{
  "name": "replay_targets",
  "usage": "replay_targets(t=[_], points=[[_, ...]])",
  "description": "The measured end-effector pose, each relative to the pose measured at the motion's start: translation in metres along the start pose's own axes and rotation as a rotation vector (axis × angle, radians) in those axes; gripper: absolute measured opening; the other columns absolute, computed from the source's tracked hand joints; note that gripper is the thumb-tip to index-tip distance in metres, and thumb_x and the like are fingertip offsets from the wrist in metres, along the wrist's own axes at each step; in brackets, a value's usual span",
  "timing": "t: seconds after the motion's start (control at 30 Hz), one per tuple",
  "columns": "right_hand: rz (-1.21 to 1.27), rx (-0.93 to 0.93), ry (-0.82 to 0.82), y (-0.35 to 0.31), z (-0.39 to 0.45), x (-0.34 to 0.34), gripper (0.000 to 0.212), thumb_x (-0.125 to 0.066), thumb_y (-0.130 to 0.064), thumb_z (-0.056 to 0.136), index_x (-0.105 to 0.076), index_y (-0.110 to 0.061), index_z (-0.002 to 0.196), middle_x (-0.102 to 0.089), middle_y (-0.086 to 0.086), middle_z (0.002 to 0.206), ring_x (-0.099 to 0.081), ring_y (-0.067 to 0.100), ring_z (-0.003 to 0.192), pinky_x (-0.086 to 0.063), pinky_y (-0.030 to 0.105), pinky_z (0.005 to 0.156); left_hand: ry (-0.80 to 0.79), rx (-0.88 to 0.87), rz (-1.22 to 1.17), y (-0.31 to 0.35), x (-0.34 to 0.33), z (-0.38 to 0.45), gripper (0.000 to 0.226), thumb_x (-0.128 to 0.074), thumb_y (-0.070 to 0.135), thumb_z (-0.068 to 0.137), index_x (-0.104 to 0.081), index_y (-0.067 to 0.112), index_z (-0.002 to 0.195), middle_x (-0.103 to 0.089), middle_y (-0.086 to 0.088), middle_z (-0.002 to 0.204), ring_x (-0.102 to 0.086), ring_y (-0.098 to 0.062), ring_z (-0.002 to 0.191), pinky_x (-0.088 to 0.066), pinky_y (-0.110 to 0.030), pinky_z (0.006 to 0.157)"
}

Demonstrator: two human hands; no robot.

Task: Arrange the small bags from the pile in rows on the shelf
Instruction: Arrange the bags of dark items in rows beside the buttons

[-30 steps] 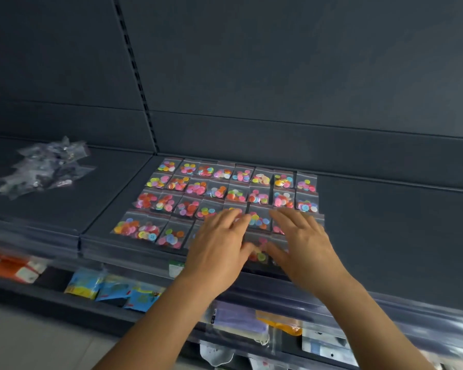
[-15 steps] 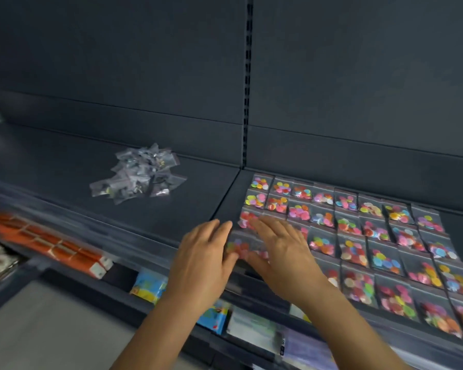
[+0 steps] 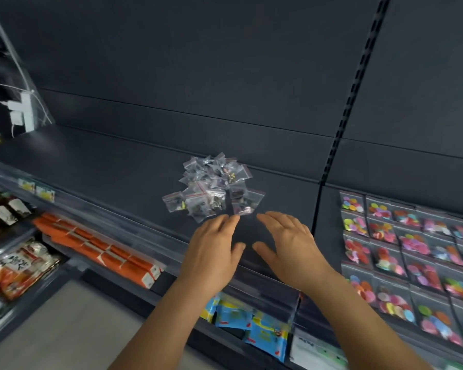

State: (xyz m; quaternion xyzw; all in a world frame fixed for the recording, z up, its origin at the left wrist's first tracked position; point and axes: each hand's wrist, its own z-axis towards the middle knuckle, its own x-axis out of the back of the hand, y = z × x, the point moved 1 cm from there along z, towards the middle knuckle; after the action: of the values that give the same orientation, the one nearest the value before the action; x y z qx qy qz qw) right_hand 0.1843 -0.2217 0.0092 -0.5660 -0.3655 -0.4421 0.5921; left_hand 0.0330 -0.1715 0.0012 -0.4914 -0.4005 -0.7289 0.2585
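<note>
Clear plastic with red zip strips — that is the pile of small bags (image 3: 214,186), heaped loosely on the dark grey shelf (image 3: 112,166), a little back from its front edge. Just in front of the pile both hands hover palm-down over the bare shelf surface. The left hand (image 3: 211,249) has its fingers straight and close together, their tips right at the nearest bags of the pile; whether they touch the plastic cannot be told. The right hand (image 3: 289,244) lies beside it with fingers spread and relaxed, its fingertips just short of the pile's right corner. Neither hand holds anything.

To the right, past the seam in the shelf, rows of bags with coloured buttons (image 3: 409,252) lie flat and edge to edge — well apart from the pile. Below the shelf front, orange packets (image 3: 102,252) and blue packets (image 3: 249,324) sit on a lower level.
</note>
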Motion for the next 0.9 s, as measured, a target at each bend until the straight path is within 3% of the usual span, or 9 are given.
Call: replay_targets(t=[0.17,0.43,0.53,0.63,0.77,0.83,0.9], points=[[-0.022,-0.018,-0.041,0.004,0.042,-0.008,0.055,-0.044,-0.038,0.096,-0.026,-0.023,0.146,-0.028,-0.005,0.152,-0.022,0.016,0.141,-0.018,0.035,0.114,-0.032,-0.026,0.025,-0.015,-0.009,0.034,0.054,-0.043,0.032,0.099,-0.025,0.02,0.148,-0.033,0.004,0.15,-0.029,-0.015,0.137,-0.025,-0.029,0.113],[-0.09,-0.033,-0.248,0.03,0.093,-0.023,0.059,-0.034,-0.015,0.097,-0.012,-0.026,0.15,-0.008,-0.005,0.159,-0.01,0.017,0.145,-0.012,0.04,0.116,-0.18,-0.084,0.075,-0.017,-0.034,0.066,0.052,-0.039,0.029,0.1,-0.023,0.016,0.149,-0.025,0.0,0.155,-0.022,-0.018,0.141,-0.019,-0.033,0.116],[-0.03,-0.021,-0.21,0.042,0.093,-0.022,0.054,-0.034,-0.009,0.095,-0.029,-0.026,0.146,-0.025,-0.003,0.154,-0.024,0.018,0.141,-0.019,0.034,0.115,-0.144,-0.078,0.05,-0.02,-0.035,0.069,0.045,-0.038,0.03,0.1,-0.036,0.017,0.144,-0.032,0.002,0.151,-0.028,-0.016,0.138,-0.019,-0.03,0.113],[0.096,0.014,-0.114,0.052,0.085,-0.017,0.039,-0.036,-0.002,0.093,-0.059,-0.021,0.119,-0.057,-0.004,0.126,-0.052,0.018,0.118,-0.042,0.029,0.098,-0.107,-0.079,-0.003,-0.018,-0.034,0.063,0.039,-0.039,0.033,0.1,-0.054,0.015,0.13,-0.044,0.004,0.141,-0.038,-0.014,0.13,-0.025,-0.026,0.108],[0.134,-0.043,-0.023,0.058,0.083,-0.013,0.024,-0.045,-0.011,0.094,-0.067,-0.014,0.102,-0.065,0.0,0.111,-0.059,0.019,0.103,-0.047,0.026,0.086,-0.038,0.016,-0.071,-0.014,-0.035,0.063,0.03,-0.044,0.037,0.097,-0.061,0.015,0.109,-0.056,0.002,0.116,-0.047,-0.016,0.113,-0.036,-0.025,0.094],[0.131,-0.145,0.028,0.056,0.09,-0.012,0.023,-0.048,-0.023,0.094,-0.063,-0.015,0.11,-0.063,0.005,0.115,-0.055,0.024,0.109,-0.047,0.031,0.087,0.018,0.098,-0.069,-0.011,-0.035,0.07,0.031,-0.045,0.039,0.096,-0.056,0.015,0.111,-0.055,-0.001,0.112,-0.046,-0.018,0.11,-0.038,-0.028,0.09],[0.082,-0.263,-0.024,0.054,0.098,-0.014,0.042,-0.049,-0.035,0.094,-0.05,-0.016,0.131,-0.052,0.005,0.134,-0.04,0.027,0.127,-0.039,0.034,0.099,0.012,0.159,-0.004,-0.009,-0.037,0.078,0.04,-0.042,0.043,0.096,-0.052,0.013,0.122,-0.052,-0.005,0.119,-0.043,-0.022,0.115,-0.038,-0.031,0.094]])
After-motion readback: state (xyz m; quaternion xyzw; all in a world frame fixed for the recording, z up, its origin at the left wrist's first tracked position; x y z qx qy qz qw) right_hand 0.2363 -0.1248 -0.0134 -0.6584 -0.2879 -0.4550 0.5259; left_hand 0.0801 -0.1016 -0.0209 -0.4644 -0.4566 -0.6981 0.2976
